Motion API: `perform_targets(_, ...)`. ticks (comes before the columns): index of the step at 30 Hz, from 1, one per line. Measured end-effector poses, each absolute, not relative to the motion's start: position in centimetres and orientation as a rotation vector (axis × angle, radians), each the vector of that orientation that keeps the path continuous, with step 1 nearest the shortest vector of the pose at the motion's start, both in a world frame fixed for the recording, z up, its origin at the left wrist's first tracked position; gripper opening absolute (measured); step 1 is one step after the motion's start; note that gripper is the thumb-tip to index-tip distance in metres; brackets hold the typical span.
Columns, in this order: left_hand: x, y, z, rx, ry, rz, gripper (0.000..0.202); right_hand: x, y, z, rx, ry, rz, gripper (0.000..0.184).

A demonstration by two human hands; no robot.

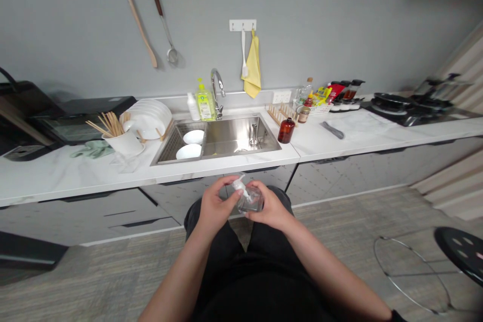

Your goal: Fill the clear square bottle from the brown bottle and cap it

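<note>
Before the front edge of the counter (320,150), above the person's lap, two hands hold one clear bottle (253,205) with one white pump (240,186). The left hand (214,205) has its thumb and forefinger pinching about the pump; its other fingers are partly hidden, so I cannot tell how they stand. The right hand (272,207) keeps its fingers bent around the bottle's side – they press on it from above and below. Bottle and pump lean toward the left hand, and whether the pump is fixed to the neck I cannot tell.

On the counter, just beside the right front corner of the sink (222,155), stands one amber bottle (286,131), upright. Along the left edge of the sink, two white bowls (193,137) sit in one wire basket (174,142). Behind its back edge there are one faucet (218,85) and two more bottles: one yellow-green (205,104), one white (193,106). Nearer to the counter's left part stand one white cup (127,144) of wooden chopsticks (109,123) and a row of white plates (145,123) – these overlap too much for counting.
</note>
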State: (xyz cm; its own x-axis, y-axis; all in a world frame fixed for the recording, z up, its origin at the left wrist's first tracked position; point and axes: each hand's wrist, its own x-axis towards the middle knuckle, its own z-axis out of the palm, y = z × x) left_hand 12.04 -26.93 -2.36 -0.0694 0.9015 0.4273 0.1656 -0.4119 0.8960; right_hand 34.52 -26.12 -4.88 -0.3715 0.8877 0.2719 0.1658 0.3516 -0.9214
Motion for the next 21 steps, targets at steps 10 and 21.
perform_targets(10,12.39,-26.70,-2.80,1.632,1.149,1.513,0.033,34.65,-25.87,-5.38,-0.961,-1.777,1.083,0.071)
perform_targets(21,12.63,-26.82,-2.73,1.644,1.173,1.524,0.035,34.73,-25.68,-5.51,-0.967,-1.774,1.078,0.072)
